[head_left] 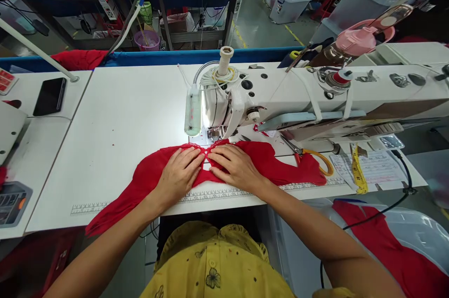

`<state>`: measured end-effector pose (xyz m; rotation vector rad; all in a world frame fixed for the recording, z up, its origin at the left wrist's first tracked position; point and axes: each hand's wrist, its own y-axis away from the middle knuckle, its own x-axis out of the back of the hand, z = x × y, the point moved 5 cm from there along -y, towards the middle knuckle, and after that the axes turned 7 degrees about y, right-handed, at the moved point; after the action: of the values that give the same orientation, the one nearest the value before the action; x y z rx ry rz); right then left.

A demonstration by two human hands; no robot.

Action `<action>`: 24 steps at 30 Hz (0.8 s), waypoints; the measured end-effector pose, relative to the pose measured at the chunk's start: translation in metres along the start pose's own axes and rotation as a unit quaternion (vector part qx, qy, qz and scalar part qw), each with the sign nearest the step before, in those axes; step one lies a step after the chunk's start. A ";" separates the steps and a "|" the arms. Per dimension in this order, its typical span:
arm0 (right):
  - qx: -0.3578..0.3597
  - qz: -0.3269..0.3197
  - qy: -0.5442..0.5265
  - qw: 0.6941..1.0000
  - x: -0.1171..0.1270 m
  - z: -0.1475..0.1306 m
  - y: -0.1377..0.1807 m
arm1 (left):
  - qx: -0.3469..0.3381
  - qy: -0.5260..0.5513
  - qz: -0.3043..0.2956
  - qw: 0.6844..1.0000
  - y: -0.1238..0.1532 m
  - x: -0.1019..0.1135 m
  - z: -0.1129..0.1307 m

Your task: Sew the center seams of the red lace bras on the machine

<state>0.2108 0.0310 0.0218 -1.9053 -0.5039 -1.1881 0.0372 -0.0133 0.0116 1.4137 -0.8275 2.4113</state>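
Note:
A red garment piece [149,174] with a lace-trimmed middle lies across the front of the white sewing table, its left end hanging over the edge. My left hand [180,171] rests on it just left of the middle, fingers stretched out and lying flat. My right hand [236,167] lies flat on the right side, fingertips close to the small gap at the centre. The lace edge reaches the presser foot [213,134] of the white sewing machine [280,85]. The needle tip is too small to make out.
Orange-handled scissors [324,162] lie right of the garment, near a yellow measuring tape [358,171] on a written paper sheet [377,167]. A lamp [193,111] hangs beside the machine head. A phone [50,96] lies at left. Red fabric [393,246] fills part of a bin at lower right.

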 end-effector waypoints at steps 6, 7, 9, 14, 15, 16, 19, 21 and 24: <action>-0.001 0.002 -0.009 1.000 -0.001 0.001 0.000 | -0.001 0.004 0.007 1.000 -0.001 0.000 0.000; 0.000 0.002 -0.008 1.000 -0.001 0.001 0.000 | 0.000 0.004 0.007 1.000 -0.001 0.000 0.000; -0.001 0.003 -0.006 1.000 0.000 0.001 0.000 | 0.002 0.006 0.006 1.000 -0.001 0.000 0.000; 0.000 0.001 -0.004 1.000 0.001 0.001 -0.001 | 0.006 0.013 0.001 1.000 -0.001 0.000 0.000; 0.000 0.002 -0.004 1.000 0.001 0.001 -0.001 | 0.006 0.013 0.002 1.000 -0.001 0.000 0.000; 0.000 0.003 -0.005 1.000 0.001 0.001 -0.001 | 0.005 0.012 0.003 1.000 -0.001 0.001 0.000; 0.001 0.004 -0.005 1.000 0.000 0.001 0.000 | 0.001 0.010 0.008 1.000 -0.001 0.001 0.001; 0.001 0.004 -0.005 1.000 0.000 0.000 0.001 | 0.002 0.009 0.007 1.000 0.000 0.000 0.001; 0.006 0.009 0.013 1.000 0.003 0.000 0.001 | 0.004 0.002 0.002 1.000 0.000 -0.001 0.001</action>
<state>0.2127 0.0304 0.0246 -1.8782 -0.4787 -1.1932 0.0382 -0.0139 0.0114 1.4104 -0.8215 2.4232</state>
